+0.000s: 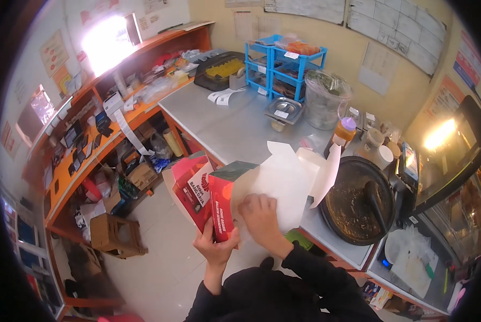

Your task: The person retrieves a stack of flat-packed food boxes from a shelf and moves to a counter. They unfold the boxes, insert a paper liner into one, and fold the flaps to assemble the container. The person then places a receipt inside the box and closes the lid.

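The upper garment (267,295) is black and long-sleeved; the left sleeve (203,304) ends on the forearm (213,278), the right sleeve (318,275) nearer the wrist (283,247). Left hand (217,244) and right hand (262,219) are bare.

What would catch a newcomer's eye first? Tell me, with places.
First, the red cartons in the left hand, near the centre, with the right hand against white cardboard. Then the glaring bright patch at upper left. Third, the dark round mortar on the right, its pestle inside.
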{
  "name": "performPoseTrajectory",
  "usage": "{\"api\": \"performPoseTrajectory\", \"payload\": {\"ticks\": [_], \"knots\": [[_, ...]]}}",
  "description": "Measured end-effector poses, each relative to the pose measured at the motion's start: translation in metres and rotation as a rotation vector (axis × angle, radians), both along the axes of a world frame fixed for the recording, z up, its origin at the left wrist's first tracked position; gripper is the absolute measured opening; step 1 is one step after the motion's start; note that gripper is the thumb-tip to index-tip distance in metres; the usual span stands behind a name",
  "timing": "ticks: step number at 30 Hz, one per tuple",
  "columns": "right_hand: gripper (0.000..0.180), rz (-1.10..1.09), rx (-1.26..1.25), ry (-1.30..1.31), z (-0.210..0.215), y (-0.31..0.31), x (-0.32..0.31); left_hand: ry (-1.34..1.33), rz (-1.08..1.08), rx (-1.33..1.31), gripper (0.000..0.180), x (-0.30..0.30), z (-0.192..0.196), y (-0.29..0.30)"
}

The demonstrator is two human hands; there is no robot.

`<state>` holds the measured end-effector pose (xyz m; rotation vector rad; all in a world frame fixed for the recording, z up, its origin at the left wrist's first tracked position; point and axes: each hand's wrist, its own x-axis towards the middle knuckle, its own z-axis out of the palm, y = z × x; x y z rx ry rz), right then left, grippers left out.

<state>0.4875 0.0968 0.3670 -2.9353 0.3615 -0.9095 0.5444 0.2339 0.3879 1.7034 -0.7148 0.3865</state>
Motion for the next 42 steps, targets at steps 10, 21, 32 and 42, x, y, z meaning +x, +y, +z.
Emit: {"api": "performPoseTrajectory", "payload": {"ticks": [10,21,32,42], "knots": [[0.05,-0.086,-0.038,-0.043,0.002,-0.004,-0.023,-0.092,-0.016,0.04,0.06,-0.003,-0.007,-0.011],[0.039,-0.306,-0.057,-0.086,-0.005,-0.01,-0.024,-0.22,-0.105,-0.028,0.055,-0.006,-0.014,-0.033],[0.035,-0.355,-0.103,-0.007,-0.003,-0.031,-0.035,-0.194,-0.161,-0.051,0.061,-0.008,-0.031,-0.053],[0.016,-0.548,-0.066,-0.072,0.003,-0.04,-0.074,-0.336,-0.337,-0.117,0.066,-0.03,-0.034,-0.079]]}}
